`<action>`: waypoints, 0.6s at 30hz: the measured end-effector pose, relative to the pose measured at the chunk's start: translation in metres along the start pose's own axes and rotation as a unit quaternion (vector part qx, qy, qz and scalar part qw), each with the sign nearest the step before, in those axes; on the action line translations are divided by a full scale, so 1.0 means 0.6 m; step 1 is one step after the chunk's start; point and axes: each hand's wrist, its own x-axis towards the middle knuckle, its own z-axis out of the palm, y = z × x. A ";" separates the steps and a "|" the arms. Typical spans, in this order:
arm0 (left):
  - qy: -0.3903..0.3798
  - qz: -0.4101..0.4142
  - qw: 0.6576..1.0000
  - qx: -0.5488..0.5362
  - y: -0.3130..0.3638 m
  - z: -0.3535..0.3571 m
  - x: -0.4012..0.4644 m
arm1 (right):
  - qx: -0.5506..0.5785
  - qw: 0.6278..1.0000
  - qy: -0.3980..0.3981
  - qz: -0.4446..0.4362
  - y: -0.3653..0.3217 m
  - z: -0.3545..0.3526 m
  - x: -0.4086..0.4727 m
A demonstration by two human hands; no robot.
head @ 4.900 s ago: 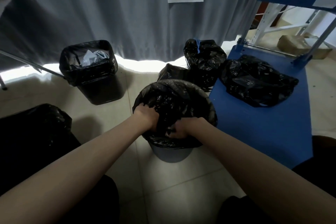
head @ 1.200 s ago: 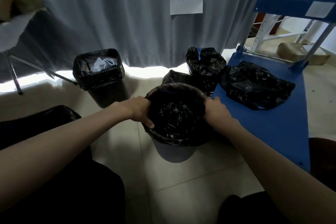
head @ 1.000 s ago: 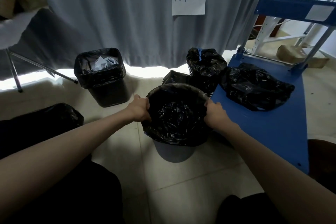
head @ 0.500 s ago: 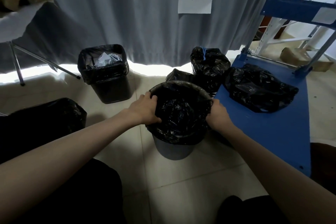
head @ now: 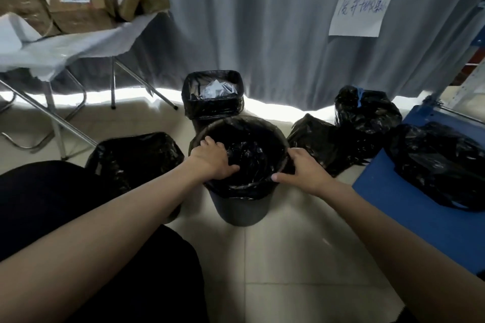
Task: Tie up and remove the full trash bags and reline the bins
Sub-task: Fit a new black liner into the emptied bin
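Liner (head: 244, 186) now sits folded over the round bin (head: 240, 208), where moments ago I was pressing it inside. Left hand (head: 214, 158) presses liner at the rim; right hand (head: 305, 172) rests spread outside. Relining nearly complete; the square bin (head: 213, 110) behind remains full.

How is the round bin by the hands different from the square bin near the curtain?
The round bin is circular and its liner looks empty; the square bin has corners and white paper inside. The left hand and right hand rest on the round bin; nobody touches the square bin. Both have black liners.
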 end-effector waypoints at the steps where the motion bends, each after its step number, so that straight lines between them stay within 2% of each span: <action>1: -0.013 -0.009 1.000 0.000 -0.009 0.001 -0.001 | -0.017 1.000 -0.001 -0.007 -0.006 0.006 0.003; 5: -0.051 -0.038 0.998 0.009 -0.037 0.013 -0.003 | -0.051 0.998 0.016 -0.018 -0.028 0.030 0.026; 15: -0.050 -0.083 0.995 0.020 -0.109 0.039 0.013 | -0.088 0.994 0.015 -0.067 -0.070 0.072 0.088; 18: -0.023 -0.088 0.996 0.024 -0.118 0.042 0.017 | -0.101 0.992 0.018 -0.070 -0.084 0.084 0.104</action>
